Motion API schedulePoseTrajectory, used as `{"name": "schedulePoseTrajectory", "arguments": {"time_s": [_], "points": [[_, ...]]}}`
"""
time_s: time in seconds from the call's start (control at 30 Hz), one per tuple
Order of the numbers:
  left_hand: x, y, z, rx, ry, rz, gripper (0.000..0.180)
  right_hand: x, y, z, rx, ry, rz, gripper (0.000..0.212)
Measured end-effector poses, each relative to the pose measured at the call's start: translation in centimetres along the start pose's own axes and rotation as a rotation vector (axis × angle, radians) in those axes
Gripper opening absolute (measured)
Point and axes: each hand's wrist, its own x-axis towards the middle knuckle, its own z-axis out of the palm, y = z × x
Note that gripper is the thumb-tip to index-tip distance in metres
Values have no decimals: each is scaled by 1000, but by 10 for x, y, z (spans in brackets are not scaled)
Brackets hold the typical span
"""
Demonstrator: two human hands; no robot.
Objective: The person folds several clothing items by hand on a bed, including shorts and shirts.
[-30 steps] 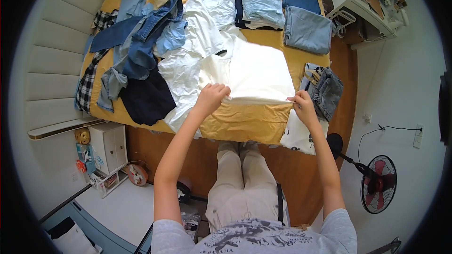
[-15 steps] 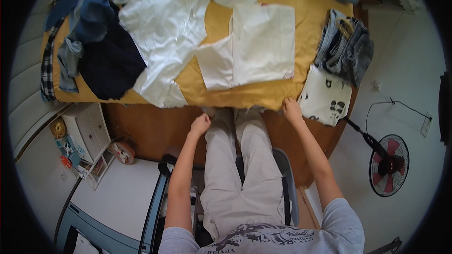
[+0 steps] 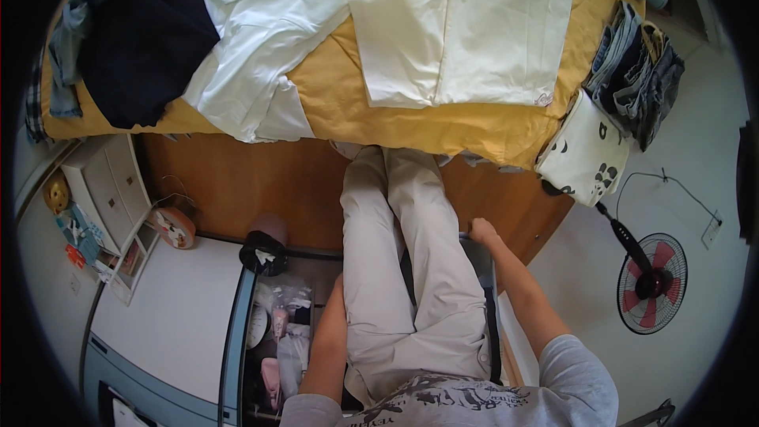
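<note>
- Yellow bedspread (image 3: 332, 83) crosses the top, over a brown floor (image 3: 229, 182).
- Far left, a white cabinet (image 3: 111, 174); above it, a dark garment (image 3: 146, 39) beside white clothes (image 3: 261, 39).
- Left hand (image 3: 337, 291) is mostly hidden by the thigh; I cannot tell whether it is wide, narrow or holding anything.
- Right of centre, a cream garment (image 3: 506, 39) lies flat on the bedspread.
- Below, the grey tub (image 3: 481, 261), possibly a seat, stands behind the legs; its long axis seems to run from the bed toward the body, one rim facing the bed.
- Right hand (image 3: 481, 231) is narrow, apparently curled over that rim. A good hold, I judge, is firm and level, fingers clear of the leg.
- Far right, a fan (image 3: 652, 285).
</note>
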Motion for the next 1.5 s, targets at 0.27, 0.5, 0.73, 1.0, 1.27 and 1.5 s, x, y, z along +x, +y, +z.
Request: {"name": "schedulePoseTrajectory", "arguments": {"time_s": [0.27,0.5,0.73,1.0,1.27,1.5], "points": [[-24,-60,-27,-130,-36,307,34,-24,-47,-52,124,243,-499,24],[-18,-99,-36,-253,-61,381,34,-34,17,11,454,139,-229,31],[9,-105,-51,-335,-74,465,34,-21,10,-11,459,211,-237,33],[126,19,-5,-424,-40,937,34,70,-17,-35,520,316,-464,35],[-30,45,15,-90,195,1498,30,110,-6,-46,436,502,-634,40],[-290,-120,176,406,-1021,2118,27,72,-21,-54,487,660,-660,39]]}}
